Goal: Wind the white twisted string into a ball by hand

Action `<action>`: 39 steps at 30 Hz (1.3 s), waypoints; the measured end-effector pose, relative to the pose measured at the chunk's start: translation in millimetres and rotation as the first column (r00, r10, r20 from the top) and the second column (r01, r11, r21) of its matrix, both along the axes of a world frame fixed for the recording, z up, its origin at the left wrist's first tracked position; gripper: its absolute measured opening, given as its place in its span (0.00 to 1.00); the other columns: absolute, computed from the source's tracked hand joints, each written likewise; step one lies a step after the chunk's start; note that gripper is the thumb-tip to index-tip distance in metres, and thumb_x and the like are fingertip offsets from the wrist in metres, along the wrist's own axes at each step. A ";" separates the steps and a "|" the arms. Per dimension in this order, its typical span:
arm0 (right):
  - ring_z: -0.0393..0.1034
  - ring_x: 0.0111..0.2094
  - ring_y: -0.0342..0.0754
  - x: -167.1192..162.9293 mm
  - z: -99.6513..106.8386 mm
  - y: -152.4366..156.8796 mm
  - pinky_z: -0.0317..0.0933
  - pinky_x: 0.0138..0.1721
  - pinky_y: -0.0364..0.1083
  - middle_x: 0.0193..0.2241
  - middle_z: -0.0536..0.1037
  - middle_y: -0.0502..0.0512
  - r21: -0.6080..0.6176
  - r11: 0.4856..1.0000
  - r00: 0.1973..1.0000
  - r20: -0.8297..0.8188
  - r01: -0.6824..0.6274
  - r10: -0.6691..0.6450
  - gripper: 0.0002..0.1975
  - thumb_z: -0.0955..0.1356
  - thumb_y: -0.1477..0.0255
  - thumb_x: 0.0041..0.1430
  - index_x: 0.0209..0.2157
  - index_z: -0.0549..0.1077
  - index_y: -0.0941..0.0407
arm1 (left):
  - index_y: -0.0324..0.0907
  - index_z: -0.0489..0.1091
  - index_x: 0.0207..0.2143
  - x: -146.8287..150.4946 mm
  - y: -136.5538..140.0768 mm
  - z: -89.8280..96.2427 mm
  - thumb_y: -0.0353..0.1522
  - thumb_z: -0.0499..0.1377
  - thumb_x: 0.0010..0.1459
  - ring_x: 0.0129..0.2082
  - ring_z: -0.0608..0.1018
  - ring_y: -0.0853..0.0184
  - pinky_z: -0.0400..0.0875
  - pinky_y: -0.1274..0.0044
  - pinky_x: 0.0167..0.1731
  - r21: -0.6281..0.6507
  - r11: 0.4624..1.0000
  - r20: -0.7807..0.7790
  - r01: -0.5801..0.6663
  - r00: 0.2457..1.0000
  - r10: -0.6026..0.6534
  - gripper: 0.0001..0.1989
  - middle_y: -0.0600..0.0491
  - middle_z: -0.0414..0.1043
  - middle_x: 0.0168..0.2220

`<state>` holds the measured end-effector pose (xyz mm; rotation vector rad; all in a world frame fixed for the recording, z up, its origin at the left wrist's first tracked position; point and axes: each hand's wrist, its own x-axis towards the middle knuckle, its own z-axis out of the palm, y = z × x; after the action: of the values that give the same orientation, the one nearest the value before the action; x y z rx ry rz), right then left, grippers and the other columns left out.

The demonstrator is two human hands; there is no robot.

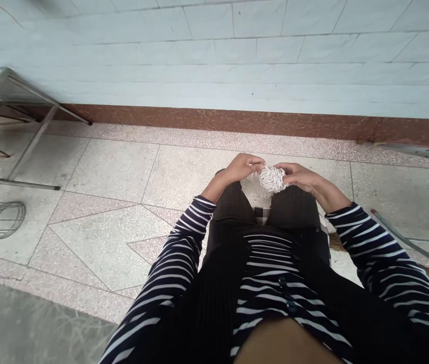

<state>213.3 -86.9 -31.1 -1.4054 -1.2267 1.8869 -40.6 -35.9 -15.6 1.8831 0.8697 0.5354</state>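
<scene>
A whitish ball of cord point(272, 179) with darker flecks sits in front of my knees, between my two hands. My right hand point(301, 178) grips it from the right side, with thumb and fingers curled on its edge. At the ball's upper left, the fingers of my left hand point(245, 167) are pinched together on what looks like a strand of the cord. The strand itself is too small to follow clearly. Dark trousers point(294, 207) cover my legs just below the ball.
To the left stand a metal-legged table point(32, 141) and a coil of wire point(5, 220) on the tiled floor point(116, 167). A tiled wall point(207, 65) with a brown base strip rises ahead. Metal legs point(408, 237) of some furniture lie at the right.
</scene>
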 end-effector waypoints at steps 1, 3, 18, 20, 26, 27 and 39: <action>0.76 0.37 0.50 2.3 2.3 -2.0 0.71 0.39 0.47 0.37 0.82 0.52 -0.075 0.997 0.998 -0.061 -0.030 0.025 0.23 0.79 0.75 0.34 0.39 0.80 0.53 | 0.42 0.80 0.34 0.7 0.7 0.5 0.37 0.61 0.68 0.37 0.81 0.65 0.72 0.71 0.49 0.061 0.998 -0.027 0.029 0.999 -0.027 0.12 0.54 0.82 0.33; 0.77 0.36 0.49 8.8 5.5 -2.2 0.71 0.37 0.45 0.36 0.83 0.51 -0.169 0.983 0.989 -0.137 -0.069 0.046 0.23 0.80 0.77 0.33 0.37 0.81 0.54 | 0.44 0.80 0.37 3.3 -0.4 0.5 0.37 0.58 0.72 0.39 0.82 0.65 0.70 0.66 0.61 0.169 0.981 -0.080 0.094 0.993 -0.081 0.13 0.55 0.83 0.35; 0.82 0.43 0.53 24.5 11.1 -10.1 0.74 0.45 0.48 0.42 0.87 0.54 -0.045 0.984 0.935 -0.323 -0.171 0.147 0.32 0.80 0.79 0.33 0.47 0.83 0.55 | 0.44 0.82 0.46 -14.9 30.8 -39.0 0.33 0.52 0.77 0.50 0.83 0.62 0.62 0.57 0.74 0.591 0.807 -0.337 0.008 0.911 0.238 0.16 0.48 0.84 0.45; 0.82 0.44 0.56 23.8 21.2 -9.0 0.76 0.46 0.51 0.42 0.86 0.55 0.025 1.000 0.953 -0.302 0.000 0.007 0.32 0.81 0.77 0.32 0.46 0.82 0.53 | 0.43 0.81 0.42 -7.1 25.5 -47.4 0.31 0.53 0.76 0.51 0.82 0.62 0.61 0.57 0.74 0.566 0.824 -0.361 0.040 0.910 0.204 0.16 0.48 0.83 0.44; 0.79 0.53 0.62 35.9 36.6 42.6 0.78 0.48 0.61 0.50 0.82 0.58 0.365 0.808 0.884 -0.127 0.463 -0.449 0.25 0.79 0.65 0.46 0.48 0.76 0.49 | 0.41 0.79 0.39 18.7 -18.3 -63.4 0.31 0.56 0.72 0.47 0.83 0.63 0.63 0.58 0.73 0.309 0.948 -0.336 0.082 0.942 0.028 0.12 0.49 0.85 0.43; 0.78 0.53 0.61 36.8 33.1 51.3 0.77 0.48 0.61 0.51 0.81 0.58 0.435 0.737 0.835 -0.069 0.517 -0.546 0.25 0.78 0.66 0.46 0.47 0.75 0.50 | 0.41 0.79 0.39 19.9 -23.5 -59.3 0.32 0.56 0.72 0.45 0.83 0.65 0.64 0.59 0.73 0.268 0.958 -0.293 0.099 0.956 -0.017 0.12 0.50 0.85 0.43; 0.75 0.35 0.51 -3.7 -6.9 -4.5 0.70 0.36 0.47 0.32 0.80 0.50 -0.158 0.987 0.993 -0.121 -0.031 0.012 0.21 0.77 0.75 0.32 0.35 0.77 0.52 | 0.43 0.80 0.43 9.1 -9.0 -17.7 0.28 0.56 0.68 0.44 0.83 0.64 0.56 0.58 0.76 0.394 0.918 -0.253 0.043 0.965 0.063 0.12 0.51 0.86 0.42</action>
<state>209.6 -91.4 -37.9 -1.3413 -1.0580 2.0916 -31.5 -44.8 -33.2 2.3631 0.9975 0.5034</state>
